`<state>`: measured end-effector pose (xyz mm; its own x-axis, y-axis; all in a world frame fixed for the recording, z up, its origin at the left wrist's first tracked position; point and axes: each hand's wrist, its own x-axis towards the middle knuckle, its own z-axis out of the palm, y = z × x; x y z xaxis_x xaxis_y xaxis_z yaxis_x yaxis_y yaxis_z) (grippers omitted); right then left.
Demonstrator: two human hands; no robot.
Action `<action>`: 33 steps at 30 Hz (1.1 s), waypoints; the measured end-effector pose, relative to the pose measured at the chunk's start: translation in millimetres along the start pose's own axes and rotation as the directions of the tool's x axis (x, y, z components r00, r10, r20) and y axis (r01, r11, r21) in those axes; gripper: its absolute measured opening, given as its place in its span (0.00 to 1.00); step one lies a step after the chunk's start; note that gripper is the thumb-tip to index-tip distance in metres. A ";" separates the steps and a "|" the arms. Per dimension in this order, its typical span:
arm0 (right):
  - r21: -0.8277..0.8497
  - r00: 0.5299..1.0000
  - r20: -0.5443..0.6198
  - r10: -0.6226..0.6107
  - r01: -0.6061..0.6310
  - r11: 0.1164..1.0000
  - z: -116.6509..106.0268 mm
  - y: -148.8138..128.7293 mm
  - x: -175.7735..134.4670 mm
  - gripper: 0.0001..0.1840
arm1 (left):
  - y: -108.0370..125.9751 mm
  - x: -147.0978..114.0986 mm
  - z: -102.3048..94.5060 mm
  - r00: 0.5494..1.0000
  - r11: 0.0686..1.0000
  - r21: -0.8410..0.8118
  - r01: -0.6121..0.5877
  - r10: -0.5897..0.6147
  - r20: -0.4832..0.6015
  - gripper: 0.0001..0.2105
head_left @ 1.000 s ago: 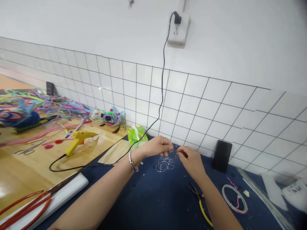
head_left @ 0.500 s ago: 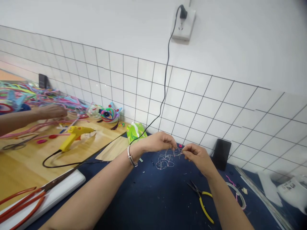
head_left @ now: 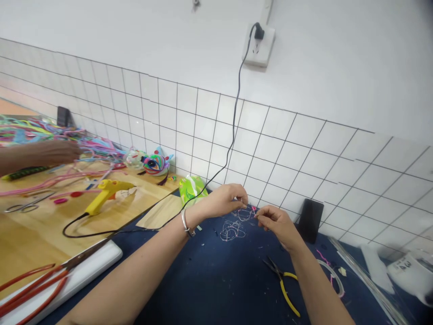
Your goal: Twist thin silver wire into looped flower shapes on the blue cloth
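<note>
Silvery wire point(head_left: 244, 219), thin and bent into a loose loop, runs between the person's two hands over the dark blue tabletop point(head_left: 203, 289), as seen from the head. The left hand point(head_left: 227, 201), a bangle at its wrist, has its fingertips pinched narrow on one side of it; the right hand point(head_left: 275, 222) nips the other side between thumb and finger. Just below lies a wire tangle point(head_left: 232, 231), and nearer the right forearm rest yellow-handled pliers point(head_left: 283, 282). As for writing, I find only dark characters on the white container point(head_left: 411, 275) at far right (upside down, perhaps, and too blurred for me to read). Any print on the green packet point(head_left: 190, 192) beyond the left hand is too small to make out. Leftward, a co-worker's hand point(head_left: 59, 152) is over the wooden table point(head_left: 122, 216), behind a yellow glue gun point(head_left: 103, 198).
</note>
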<state>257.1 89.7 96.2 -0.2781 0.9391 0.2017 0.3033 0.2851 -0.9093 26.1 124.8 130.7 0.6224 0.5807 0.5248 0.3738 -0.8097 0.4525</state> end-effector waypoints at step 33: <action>-0.034 0.998 0.026 -0.063 0.064 0.997 4.8 -11.6 -7.4 0.08 | 3.9 -3.2 6.9 0.962 0.927 -0.264 0.266 -0.238 0.135 0.05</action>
<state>251.4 78.6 103.5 -0.3201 0.9139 0.2496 0.3155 0.3512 -0.8815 30.3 119.2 125.9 0.6023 0.7396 0.3003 0.3302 -0.5734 0.7498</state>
